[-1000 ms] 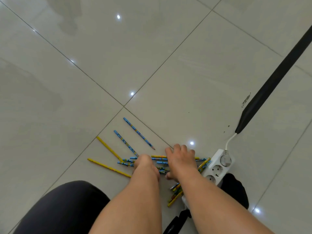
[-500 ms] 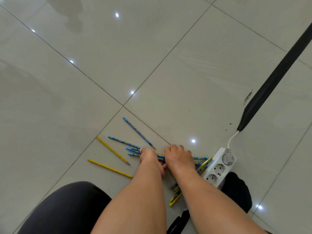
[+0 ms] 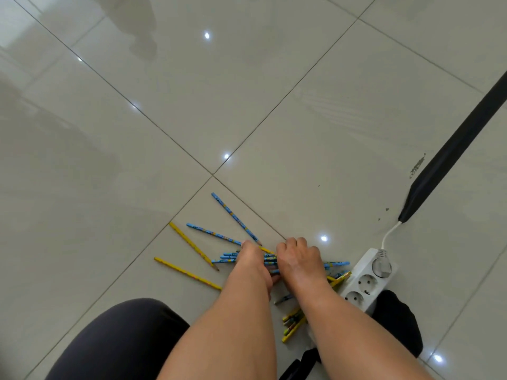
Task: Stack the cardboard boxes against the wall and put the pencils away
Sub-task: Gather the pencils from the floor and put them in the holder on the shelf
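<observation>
Pencils (image 3: pixel 228 255) lie in a loose pile on the tiled floor (image 3: pixel 131 138), low in the view, with both hands down on them. The left hand (image 3: pixel 251 260) has its fingers curled down over the pile's left part, and short blue ends poke out from under it. It seems to grip a few, though the fingertips are hidden beneath the hand. The right hand (image 3: pixel 297 261) sits just beside it, knuckles up and fingers curled tight over the same pile, and more ends stick out past it to the right.

A blue pencil (image 3: pixel 236 218) slants away from the left hand, and a second blue pencil (image 3: pixel 214 233) fans out below it. Left of these, apart from the pile, lie a yellow pencil (image 3: pixel 193 246) and a second yellow pencil (image 3: pixel 188 273). A small clump (image 3: pixel 293 323) of mostly yellow ones lies between the forearms.

A white power strip (image 3: pixel 365 281) lies just right of the pile with a grey plug (image 3: pixel 381 266) in it. Its white cable (image 3: pixel 389 234) runs into a black cable cover (image 3: pixel 452 149). A knee (image 3: pixel 118 341) in dark cloth fills the lower left.
</observation>
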